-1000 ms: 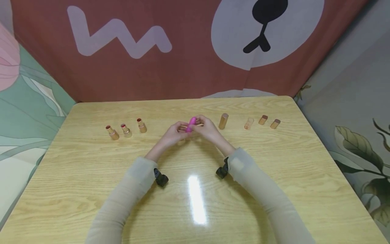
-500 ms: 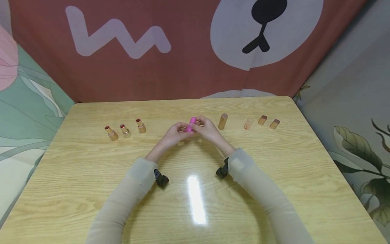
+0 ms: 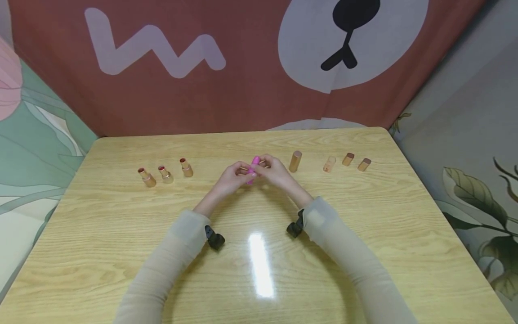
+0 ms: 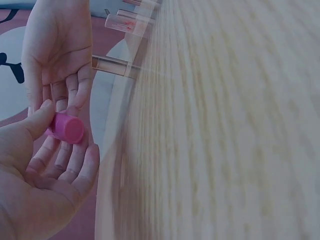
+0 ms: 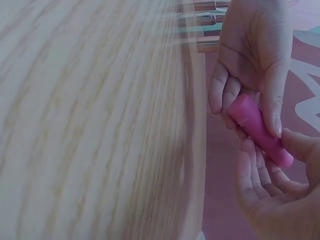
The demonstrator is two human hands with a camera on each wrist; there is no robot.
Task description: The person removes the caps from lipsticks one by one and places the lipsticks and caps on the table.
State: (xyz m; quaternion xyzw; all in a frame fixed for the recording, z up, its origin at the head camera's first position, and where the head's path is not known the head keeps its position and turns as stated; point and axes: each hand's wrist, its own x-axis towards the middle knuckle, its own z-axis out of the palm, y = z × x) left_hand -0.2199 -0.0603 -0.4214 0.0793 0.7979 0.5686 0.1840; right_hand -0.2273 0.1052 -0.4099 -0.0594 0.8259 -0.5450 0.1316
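Observation:
Both hands meet over the far middle of the table around a pink lipstick-like tube (image 3: 255, 159), slim with one rounded end. My left hand (image 3: 231, 178) pinches it, thumb on its side. From the other side, my right hand (image 3: 277, 171) pinches it near the rounded end. The right wrist view shows most of the pink tube (image 5: 252, 120) tilted across both sets of fingers, its flat end nearer the table side. In the left wrist view the flat end of the tube (image 4: 74, 131) faces the camera, while the right hand's fingers partly hide behind it.
Three uncapped lipsticks, one of them (image 3: 186, 168), stand on the table (image 3: 121, 252) to the left. To the right are a tall gold cap (image 3: 296, 161), a clear cap (image 3: 329, 164) and two short gold-brown caps (image 3: 348, 159). A red-brown patterned backdrop (image 3: 251, 99) rises behind the far edge.
The pink tube has shifted within the fingers, and its lower end now shows below the left thumb. Both hands stay in nearly the same place. The items on the table have not been moved.

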